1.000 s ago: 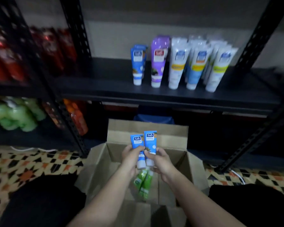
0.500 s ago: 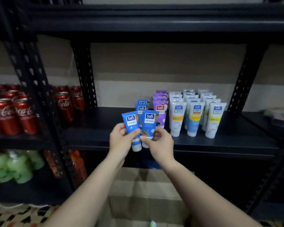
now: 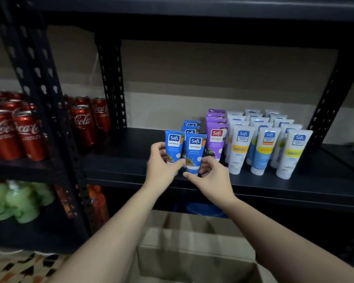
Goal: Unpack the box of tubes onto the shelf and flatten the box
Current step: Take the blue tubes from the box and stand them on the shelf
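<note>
My left hand and right hand each pinch a blue tube (caps down) near the shelf's front edge; next I stand them before the blue row, box below.

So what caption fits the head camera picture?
Two hands setting two blue tubes on the shelf.

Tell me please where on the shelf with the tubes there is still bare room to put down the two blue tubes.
The shelf is bare between the left post and the blue tubes, and along the front edge there. From the purple tubes to the white tubes it is crowded. The left hand and right hand each hold a tube.
</note>
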